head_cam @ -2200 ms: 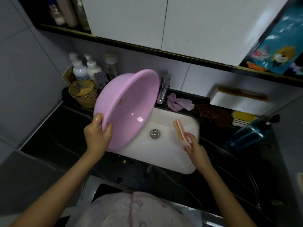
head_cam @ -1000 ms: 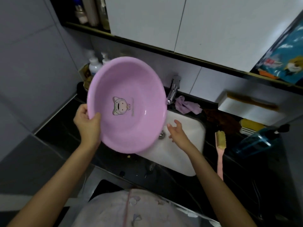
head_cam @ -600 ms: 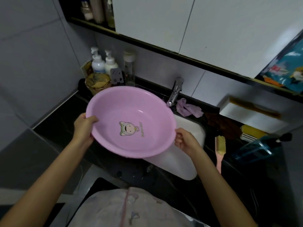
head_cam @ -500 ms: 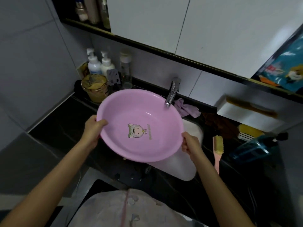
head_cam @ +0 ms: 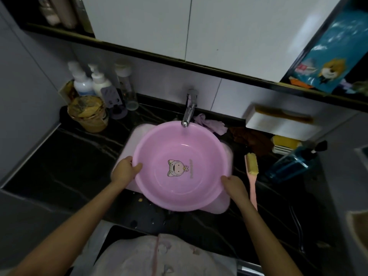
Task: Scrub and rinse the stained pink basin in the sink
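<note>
Pink round plastic basin (head_cam: pixel 182 166), rim gripped by left hand (head_cam: pixel 124 172) and right hand (head_cam: pixel 234 186), under chrome tap (head_cam: pixel 189 110); pink-handled brush (head_cam: pixel 251 178) lies aside; rinse likely pending

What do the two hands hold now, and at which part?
The left hand and the right hand grip the pink basin by its rim, on opposite sides.

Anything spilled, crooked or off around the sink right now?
Small stuff only. A yellowish crumb lies on the black counter just in front of the sink. The jar at back left has a brown-smeared top. The pink basin looks intact, with no obvious stain inside.
</note>
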`<state>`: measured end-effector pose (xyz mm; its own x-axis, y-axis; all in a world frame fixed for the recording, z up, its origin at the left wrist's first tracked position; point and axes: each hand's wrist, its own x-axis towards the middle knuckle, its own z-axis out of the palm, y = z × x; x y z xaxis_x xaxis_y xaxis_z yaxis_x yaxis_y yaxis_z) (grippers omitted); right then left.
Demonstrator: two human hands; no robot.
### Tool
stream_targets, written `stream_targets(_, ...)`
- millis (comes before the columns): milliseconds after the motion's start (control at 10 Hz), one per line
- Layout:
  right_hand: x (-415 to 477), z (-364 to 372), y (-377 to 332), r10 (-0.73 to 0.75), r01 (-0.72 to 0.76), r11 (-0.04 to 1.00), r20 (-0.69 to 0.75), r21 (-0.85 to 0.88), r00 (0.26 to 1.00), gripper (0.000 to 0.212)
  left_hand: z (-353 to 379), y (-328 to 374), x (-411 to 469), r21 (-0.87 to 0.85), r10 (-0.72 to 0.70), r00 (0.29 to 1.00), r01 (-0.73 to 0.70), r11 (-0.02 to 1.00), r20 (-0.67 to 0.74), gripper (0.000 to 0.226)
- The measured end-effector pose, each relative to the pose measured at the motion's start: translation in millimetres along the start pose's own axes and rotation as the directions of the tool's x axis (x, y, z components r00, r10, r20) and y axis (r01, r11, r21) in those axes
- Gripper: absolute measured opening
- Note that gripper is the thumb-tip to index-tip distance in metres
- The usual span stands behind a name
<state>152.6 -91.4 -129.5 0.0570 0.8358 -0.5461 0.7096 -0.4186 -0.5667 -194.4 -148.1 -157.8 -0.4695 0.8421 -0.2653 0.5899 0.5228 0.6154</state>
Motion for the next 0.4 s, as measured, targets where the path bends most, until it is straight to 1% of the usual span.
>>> stream_targets(100, 5, 1, -3, 0.032, -0.031, 0.998, 0.02, -0.049, 0.999, 0.035, 5, -5, 2, 0.093, -0.009, 1.0, 0.009, 0.996, 0.001, 0.029)
stream_targets(200, 6, 0, -7, 0.071, -0.066, 0.99, 0.038, -0.121, 0.997, 0.03, 5, -1, 3, 0.158, -0.026, 0.999, 0.022, 0.987, 0.022, 0.034)
stream_targets(300, 11, -9, -11, 0.116, -0.069, 0.936, 0.118, -0.346, 0.986, 0.036, -3, 6, 7, 0.386, -0.04, 0.985, -0.027, 0.922, 0.165, 0.046)
stream_targets(400, 6, -35, -45, 0.011, 0.055, 0.883, 0.137, -0.467, 0.99, 0.051, -37, 33, 16, 0.563, -0.052, 0.962, -0.113, 0.818, 0.267, 0.061)
